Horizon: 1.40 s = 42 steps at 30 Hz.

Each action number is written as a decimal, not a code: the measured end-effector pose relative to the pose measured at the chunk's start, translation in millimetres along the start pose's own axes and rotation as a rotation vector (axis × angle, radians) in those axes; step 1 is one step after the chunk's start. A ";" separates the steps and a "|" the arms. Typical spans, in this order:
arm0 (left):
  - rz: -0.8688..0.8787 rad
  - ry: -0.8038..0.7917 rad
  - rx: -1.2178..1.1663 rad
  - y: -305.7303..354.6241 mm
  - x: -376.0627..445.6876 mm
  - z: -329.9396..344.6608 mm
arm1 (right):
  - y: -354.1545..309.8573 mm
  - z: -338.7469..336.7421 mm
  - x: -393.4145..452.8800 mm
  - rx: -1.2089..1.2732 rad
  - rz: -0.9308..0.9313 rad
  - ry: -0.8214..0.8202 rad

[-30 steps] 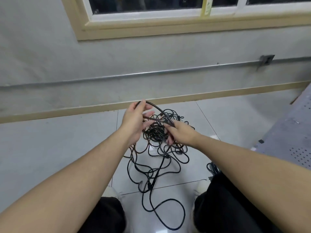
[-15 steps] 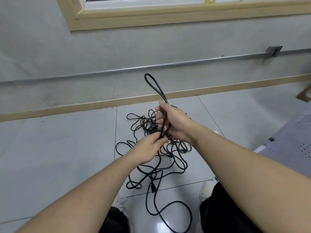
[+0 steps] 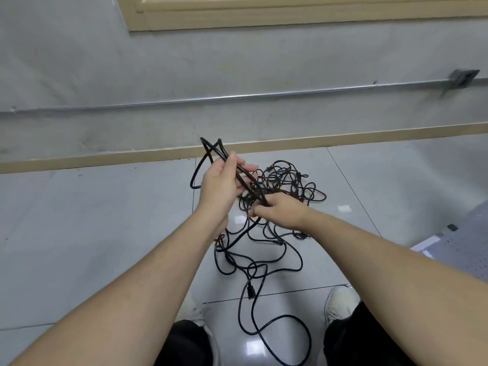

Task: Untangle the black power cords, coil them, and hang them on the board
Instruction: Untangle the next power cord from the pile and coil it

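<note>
Above the tiled floor (image 3: pixel 105 233) I see my left hand (image 3: pixel 220 184) gripping cord loops (image 3: pixel 211 151), my right hand (image 3: pixel 284 211) pinching the black power cords (image 3: pixel 280 186); open tile lies leftward.

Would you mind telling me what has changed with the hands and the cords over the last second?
The left hand has risen and now grips the cord loops, which the right hand held up half a second ago. The right hand has dropped and grips the strand lower down. The tangle of cords still lies on the floor.
</note>
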<state>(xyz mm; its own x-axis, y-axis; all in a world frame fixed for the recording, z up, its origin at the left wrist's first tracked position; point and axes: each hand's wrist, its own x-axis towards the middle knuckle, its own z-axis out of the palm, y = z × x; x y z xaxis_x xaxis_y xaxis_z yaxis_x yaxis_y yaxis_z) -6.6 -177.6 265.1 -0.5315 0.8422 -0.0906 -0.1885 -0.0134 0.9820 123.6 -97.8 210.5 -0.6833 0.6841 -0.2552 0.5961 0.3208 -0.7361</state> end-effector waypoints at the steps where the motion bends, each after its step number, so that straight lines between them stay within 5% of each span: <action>1: 0.011 0.010 -0.006 2.1 0.8 -1.1 | -1.0 -0.8 0.5 -0.015 0.004 0.014; 11: -0.049 0.155 -0.149 6.8 6.8 -7.6 | -13.1 -3.0 -5.3 0.036 0.009 0.054; 15: -0.192 -0.041 -0.013 -2.1 1.6 -3.6 | -36.0 -6.6 -11.0 0.013 -0.127 0.091; 18: -0.257 -0.160 0.148 -12.2 -7.2 2.9 | -40.4 -6.7 -14.3 0.115 -0.163 -0.004; 26: -0.251 0.067 -0.064 1.7 3.9 -3.0 | 3.7 -18.3 -21.2 0.047 0.073 -0.365; 33: -0.358 0.153 0.050 5.0 8.4 -37.8 | 7.5 -27.6 -17.4 0.202 -0.036 0.041; 36: -0.421 0.159 0.027 7.6 10.4 -41.9 | -17.2 -27.0 -18.5 0.190 -0.127 0.096; 38: -0.355 0.239 0.103 5.7 11.9 -41.8 | -28.5 -25.2 -17.5 0.135 -0.182 0.114; 42: 0.194 0.560 0.336 6.1 11.1 -40.3 | -35.7 -27.5 -17.0 0.040 -0.235 0.175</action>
<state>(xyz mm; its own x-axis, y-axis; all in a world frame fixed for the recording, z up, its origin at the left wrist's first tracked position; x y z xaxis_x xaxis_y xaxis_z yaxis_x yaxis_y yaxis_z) -47.0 -190.0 263.4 -0.8941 0.4344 0.1091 0.1722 0.1086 0.9790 125.5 -102.9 258.3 -0.7154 0.6978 0.0346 0.4105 0.4599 -0.7874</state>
